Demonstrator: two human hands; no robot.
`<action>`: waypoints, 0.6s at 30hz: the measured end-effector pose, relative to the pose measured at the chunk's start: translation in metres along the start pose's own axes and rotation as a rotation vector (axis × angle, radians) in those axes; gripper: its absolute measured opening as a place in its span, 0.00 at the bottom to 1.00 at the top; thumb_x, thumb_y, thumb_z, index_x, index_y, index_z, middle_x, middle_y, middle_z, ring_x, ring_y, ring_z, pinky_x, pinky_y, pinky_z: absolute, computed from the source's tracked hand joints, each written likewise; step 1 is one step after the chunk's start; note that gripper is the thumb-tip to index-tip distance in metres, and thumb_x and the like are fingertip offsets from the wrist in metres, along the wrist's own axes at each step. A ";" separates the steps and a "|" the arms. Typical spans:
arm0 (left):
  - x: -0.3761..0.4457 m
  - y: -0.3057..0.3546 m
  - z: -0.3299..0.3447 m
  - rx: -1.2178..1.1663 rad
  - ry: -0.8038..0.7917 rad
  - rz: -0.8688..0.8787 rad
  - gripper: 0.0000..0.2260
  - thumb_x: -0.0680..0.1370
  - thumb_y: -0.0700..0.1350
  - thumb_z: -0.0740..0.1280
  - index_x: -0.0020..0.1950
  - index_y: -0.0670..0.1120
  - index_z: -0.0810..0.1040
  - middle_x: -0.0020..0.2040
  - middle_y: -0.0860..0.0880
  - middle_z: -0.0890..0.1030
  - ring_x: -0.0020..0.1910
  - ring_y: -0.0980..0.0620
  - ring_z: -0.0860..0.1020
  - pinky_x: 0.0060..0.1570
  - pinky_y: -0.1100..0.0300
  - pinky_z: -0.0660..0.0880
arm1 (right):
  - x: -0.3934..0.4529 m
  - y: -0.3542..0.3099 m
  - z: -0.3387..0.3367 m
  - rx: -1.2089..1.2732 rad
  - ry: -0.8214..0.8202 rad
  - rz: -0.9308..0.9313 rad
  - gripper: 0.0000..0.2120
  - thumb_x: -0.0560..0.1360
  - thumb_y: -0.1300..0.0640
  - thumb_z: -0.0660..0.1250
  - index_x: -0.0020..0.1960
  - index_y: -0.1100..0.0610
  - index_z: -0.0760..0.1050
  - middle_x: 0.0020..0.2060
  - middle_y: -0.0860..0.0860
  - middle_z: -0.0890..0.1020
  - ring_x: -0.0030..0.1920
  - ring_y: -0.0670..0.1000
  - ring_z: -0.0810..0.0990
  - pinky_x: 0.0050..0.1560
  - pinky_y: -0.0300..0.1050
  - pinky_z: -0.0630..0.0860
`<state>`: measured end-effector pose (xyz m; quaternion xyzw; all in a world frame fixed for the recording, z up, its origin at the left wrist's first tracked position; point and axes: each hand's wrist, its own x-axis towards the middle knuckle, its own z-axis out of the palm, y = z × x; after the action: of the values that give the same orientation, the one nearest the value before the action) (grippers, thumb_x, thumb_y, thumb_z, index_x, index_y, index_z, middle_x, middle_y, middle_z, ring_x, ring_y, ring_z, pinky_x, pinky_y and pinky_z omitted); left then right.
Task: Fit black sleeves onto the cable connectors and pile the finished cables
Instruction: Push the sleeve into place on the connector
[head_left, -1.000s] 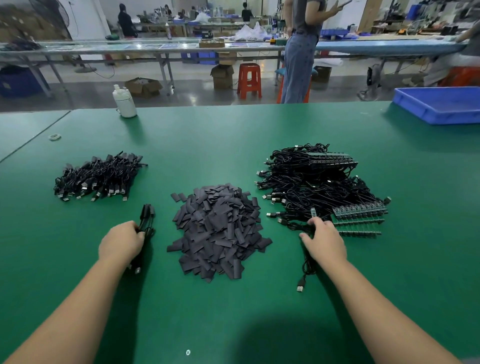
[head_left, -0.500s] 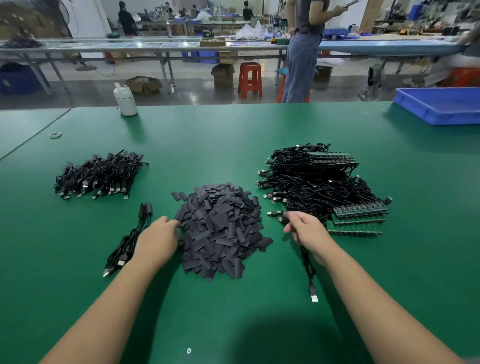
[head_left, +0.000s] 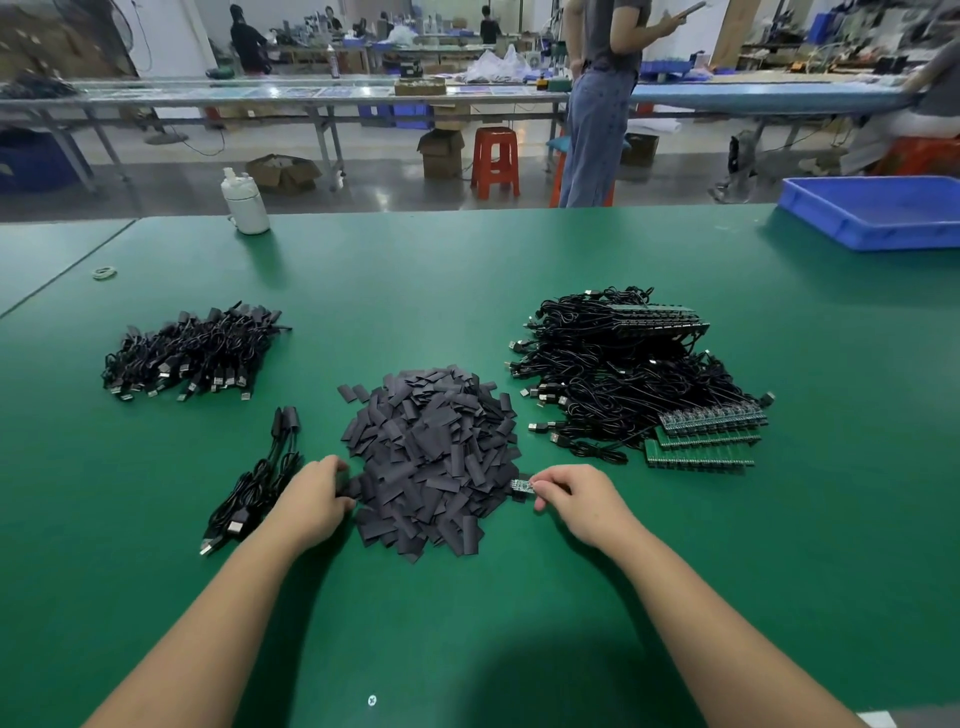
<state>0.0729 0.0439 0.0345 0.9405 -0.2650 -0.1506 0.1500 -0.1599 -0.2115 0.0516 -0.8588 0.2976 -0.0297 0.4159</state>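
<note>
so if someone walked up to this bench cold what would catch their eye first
Probably the big heap of black sleeves in the middle of the green table, with both hands at its near edge: the left hand picks at a sleeve, and the right hand pinches a small green connector board. Next, the tangle of bare cables on the right and the tidier finished pile at far left.

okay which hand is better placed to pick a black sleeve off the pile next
Left. The left hand already touches the near-left edge of the sleeve pile, while the right hand pinches a small green connector board.
</note>
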 end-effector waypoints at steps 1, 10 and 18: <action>-0.001 0.000 0.000 -0.025 0.018 -0.003 0.23 0.76 0.43 0.72 0.69 0.43 0.70 0.64 0.43 0.77 0.61 0.44 0.76 0.62 0.52 0.73 | 0.000 0.002 0.003 0.030 -0.010 0.009 0.08 0.82 0.54 0.63 0.49 0.47 0.81 0.34 0.40 0.84 0.24 0.41 0.71 0.28 0.33 0.68; -0.006 0.000 -0.004 0.051 0.181 -0.002 0.01 0.78 0.46 0.67 0.47 0.50 0.78 0.46 0.50 0.78 0.43 0.50 0.77 0.47 0.51 0.78 | -0.003 0.009 0.017 0.103 -0.044 0.032 0.09 0.82 0.54 0.63 0.55 0.49 0.81 0.42 0.45 0.85 0.32 0.42 0.78 0.35 0.35 0.72; -0.030 0.059 0.002 -0.325 0.175 0.221 0.07 0.81 0.44 0.64 0.53 0.56 0.79 0.34 0.54 0.79 0.27 0.59 0.79 0.37 0.65 0.74 | -0.003 0.003 0.020 0.054 -0.062 0.029 0.09 0.82 0.51 0.62 0.53 0.48 0.82 0.42 0.43 0.85 0.35 0.41 0.81 0.36 0.36 0.70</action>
<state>0.0208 0.0122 0.0600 0.8788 -0.3245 -0.0917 0.3377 -0.1581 -0.1974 0.0367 -0.8433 0.2962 -0.0052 0.4484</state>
